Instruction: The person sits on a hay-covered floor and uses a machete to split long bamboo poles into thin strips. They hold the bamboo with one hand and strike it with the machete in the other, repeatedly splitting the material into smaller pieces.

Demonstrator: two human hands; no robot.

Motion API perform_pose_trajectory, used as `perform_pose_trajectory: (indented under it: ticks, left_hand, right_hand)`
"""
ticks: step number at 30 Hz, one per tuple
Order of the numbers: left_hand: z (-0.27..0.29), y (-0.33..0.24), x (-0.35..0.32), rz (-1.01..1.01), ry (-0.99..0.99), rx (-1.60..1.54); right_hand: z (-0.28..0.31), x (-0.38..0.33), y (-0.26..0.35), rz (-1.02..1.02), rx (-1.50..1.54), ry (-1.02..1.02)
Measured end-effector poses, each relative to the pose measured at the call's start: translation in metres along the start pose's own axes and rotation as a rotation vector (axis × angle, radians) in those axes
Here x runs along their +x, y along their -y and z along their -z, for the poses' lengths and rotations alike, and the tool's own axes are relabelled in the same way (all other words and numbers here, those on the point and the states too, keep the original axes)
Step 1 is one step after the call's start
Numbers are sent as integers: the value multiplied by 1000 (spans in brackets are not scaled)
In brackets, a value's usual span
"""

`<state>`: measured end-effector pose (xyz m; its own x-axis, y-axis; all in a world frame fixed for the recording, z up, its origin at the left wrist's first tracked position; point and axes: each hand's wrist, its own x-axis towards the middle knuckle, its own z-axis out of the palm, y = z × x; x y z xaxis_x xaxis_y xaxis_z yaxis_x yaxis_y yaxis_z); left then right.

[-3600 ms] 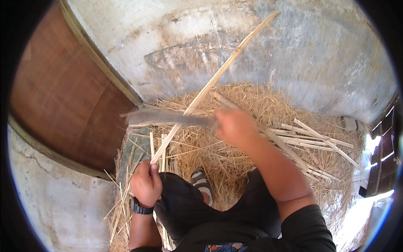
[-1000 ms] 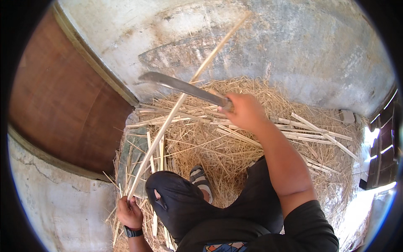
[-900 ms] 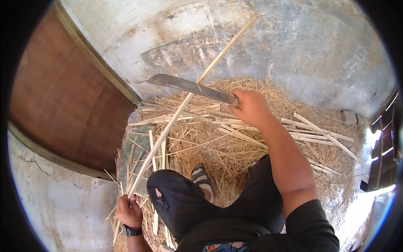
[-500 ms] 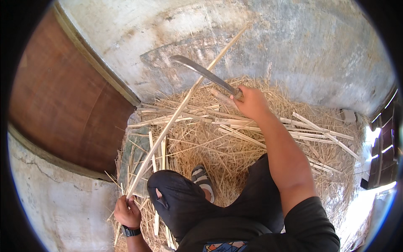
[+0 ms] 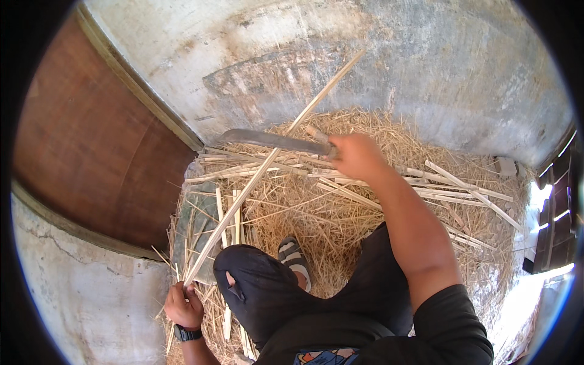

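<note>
My left hand (image 5: 184,306), at the lower left, is closed around the near end of a long pale bamboo strip (image 5: 243,196). The strip slants up and away to the right, its far end in front of the wall. In my right hand (image 5: 359,158) is the handle of a machete (image 5: 267,140) with a dark, curved blade. The blade points left and crosses the strip beyond its middle; whether they touch I cannot tell. Just behind my right hand lies a short round piece of bamboo (image 5: 316,133), partly hidden.
Straw-like shavings (image 5: 322,243) cover the floor around my sandalled foot (image 5: 294,261). Split bamboo strips (image 5: 465,193) lie to the right, others (image 5: 236,213) beside my left knee. A weathered wall (image 5: 426,79) rises ahead; a brown door panel (image 5: 103,140) stands at left.
My right hand has come slightly nearer and left with the machete. Its blade has swung down along the strip, from slanting upward to nearly level. The strip's far end has dipped slightly.
</note>
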<state>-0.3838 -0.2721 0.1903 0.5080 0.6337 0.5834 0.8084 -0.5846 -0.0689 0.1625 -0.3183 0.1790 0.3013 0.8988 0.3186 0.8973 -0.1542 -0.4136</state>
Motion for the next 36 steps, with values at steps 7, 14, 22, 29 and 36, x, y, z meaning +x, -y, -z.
perform_pose_trajectory:
  ticks: [7,14,22,29,36]
  left_hand:
    - [0,6,-15,73,-18,-10]
    - [4,1,7,-42,-28,65]
    - [15,16,-5,-27,-23,89]
    - [24,28,-19,38,0,90]
    - [22,11,-4,19,57,-42]
  right_hand:
    - [0,0,32,46,69,-1]
    - [-14,-2,33,26,97,60]
    - [-23,13,-14,-290,104,-14]
    - [1,10,1,-363,179,-15]
    - [-4,-8,61,264,-66,114]
